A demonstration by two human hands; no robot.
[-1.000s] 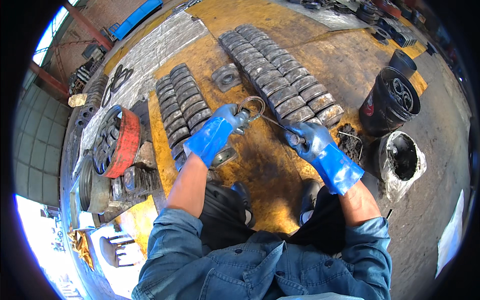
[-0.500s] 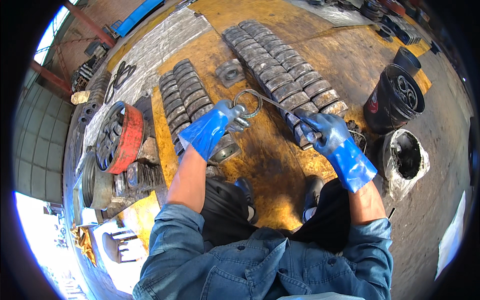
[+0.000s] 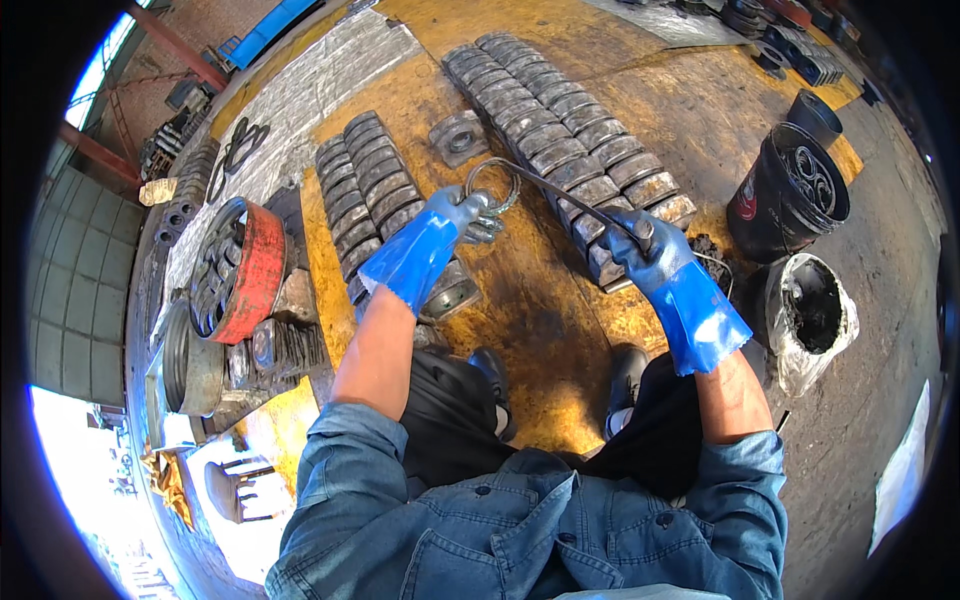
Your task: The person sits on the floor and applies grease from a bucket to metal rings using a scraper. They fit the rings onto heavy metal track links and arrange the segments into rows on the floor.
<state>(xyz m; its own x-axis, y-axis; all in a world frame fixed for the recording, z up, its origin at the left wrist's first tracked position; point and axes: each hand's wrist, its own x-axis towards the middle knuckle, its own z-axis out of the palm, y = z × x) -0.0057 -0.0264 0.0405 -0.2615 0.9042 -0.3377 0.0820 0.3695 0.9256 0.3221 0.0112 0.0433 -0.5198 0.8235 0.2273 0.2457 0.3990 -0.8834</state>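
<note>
My left hand (image 3: 462, 218), in a blue rubber glove, is closed around the near side of a thin metal ring (image 3: 518, 187) above the yellow floor. My right hand (image 3: 650, 258), gloved the same way, grips the handle of a slim metal rod (image 3: 567, 194). The rod slants up and left to the ring, its far end at the ring's upper rim; whether it hooks over or only touches cannot be made out. Beneath both hands are double rows of dark metal blocks, a shorter left stack (image 3: 372, 165) and a longer right stack (image 3: 560, 135).
A single holed metal block (image 3: 459, 138) lies between the rows. To the right are a black bucket (image 3: 752, 200) holding rings and a plastic-lined bucket (image 3: 845, 325) with dark grease-like matter. A red round container (image 3: 258, 275) of metal parts stands at left. My shoes (image 3: 628, 375) are just below.
My right hand has tilted and risen slightly, bringing the rod's handle end up. The rod now lies more along the ring's top right. My left hand has barely moved.
</note>
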